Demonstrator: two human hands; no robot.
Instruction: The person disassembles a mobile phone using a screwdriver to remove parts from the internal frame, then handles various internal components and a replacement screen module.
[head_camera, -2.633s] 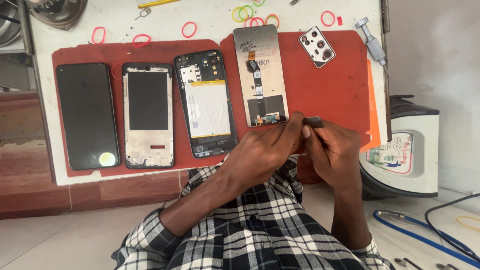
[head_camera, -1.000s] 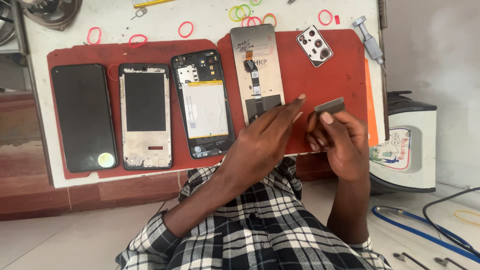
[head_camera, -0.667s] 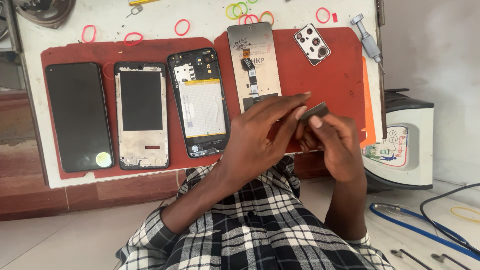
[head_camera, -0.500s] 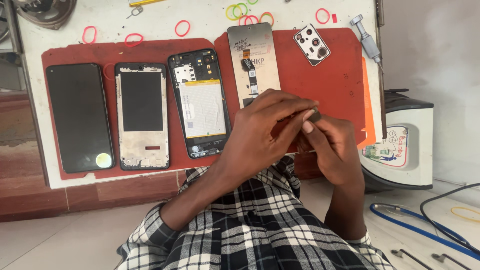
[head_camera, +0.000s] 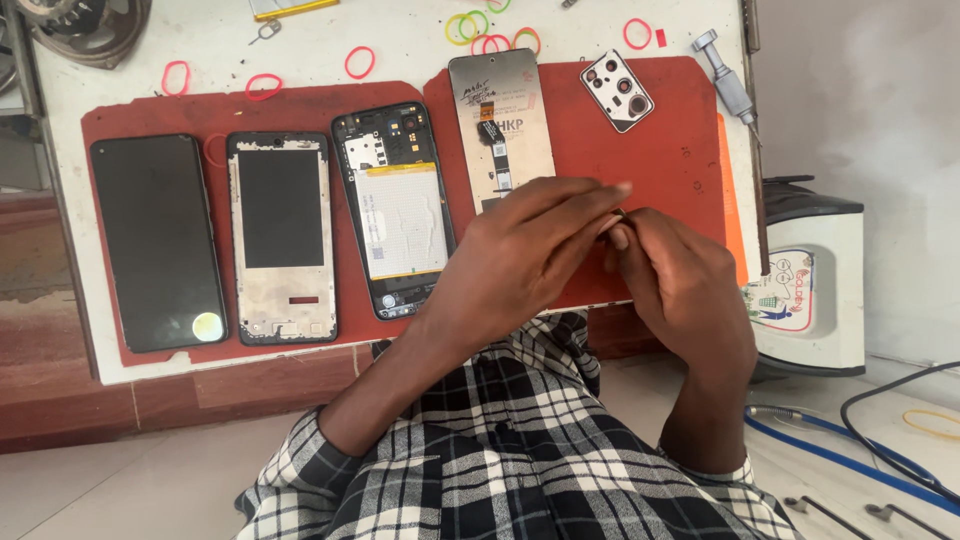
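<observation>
Small dark phone part (head_camera: 618, 213), barely visible now, sits pinched between the fingertips of both hands above the near right corner of the red work mat (head_camera: 690, 150). A second ago the same flat dark piece stood clear in the right hand (head_camera: 675, 275), held out in plain sight; since then the left hand (head_camera: 520, 250) has closed in over it, and its long fingers now cover nearly all of it. Both hands are narrowed to a fine pinch on the part, fingertips touching, so the work appears to have shifted from lifting the piece away to handling it up close.

Just beyond the grip lies the display panel (head_camera: 502, 125), face down with its flex cable showing, partly hidden under the left hand. Further left of the grip lie an open phone body (head_camera: 395, 210) with its battery exposed, a bare middle frame (head_camera: 282, 238) and a black back cover (head_camera: 158, 243), side by side and unmoved. Beyond and to the right of the grip rests a camera cover plate (head_camera: 617, 90), with a small screwdriver (head_camera: 728, 75) near the table edge.
</observation>
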